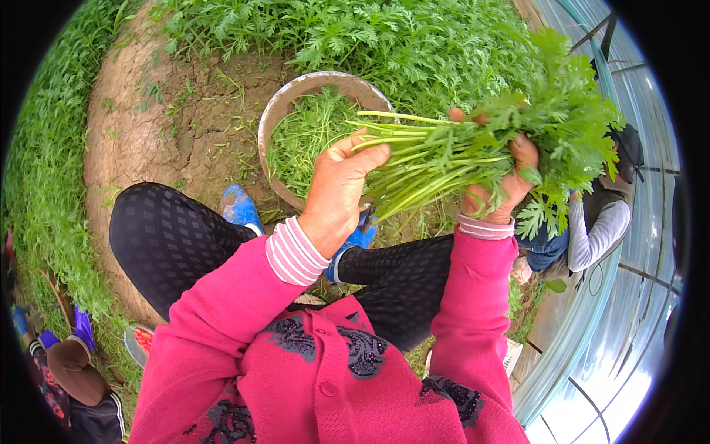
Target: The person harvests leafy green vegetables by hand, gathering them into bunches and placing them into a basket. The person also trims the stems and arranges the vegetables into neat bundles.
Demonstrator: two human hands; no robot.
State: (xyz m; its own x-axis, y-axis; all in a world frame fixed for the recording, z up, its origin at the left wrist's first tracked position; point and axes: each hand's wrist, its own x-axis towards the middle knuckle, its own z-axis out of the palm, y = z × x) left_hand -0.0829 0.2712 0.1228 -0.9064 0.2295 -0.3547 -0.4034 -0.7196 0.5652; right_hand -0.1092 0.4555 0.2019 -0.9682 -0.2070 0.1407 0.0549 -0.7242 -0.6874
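A thick bunch of leafy greens point(438, 161), which look like garland chrysanthemum, lies across both my hands above the ground. Its pale stem ends point left and its leaves spread to the right. My right hand point(513, 177) grips the bunch near the leaves, its fingers partly hidden behind them. At the stem ends, my left hand point(344, 183) has thumb and forefinger closed on stems. A small dark object point(366, 217) shows just below my left hand; what it is cannot be made out. Beneath the bunch stands a round tub point(268, 139) with loose green trimmings point(308, 133) inside.
Dense greens point(355, 33) grow beyond the tub, beside bare cracked soil point(183, 116). A person point(599, 222) crouches at right by the plastic greenhouse wall point(643, 233). Another person point(77, 372) is at lower left, near a container of red items point(136, 344). My blue shoes point(239, 205) flank the tub.
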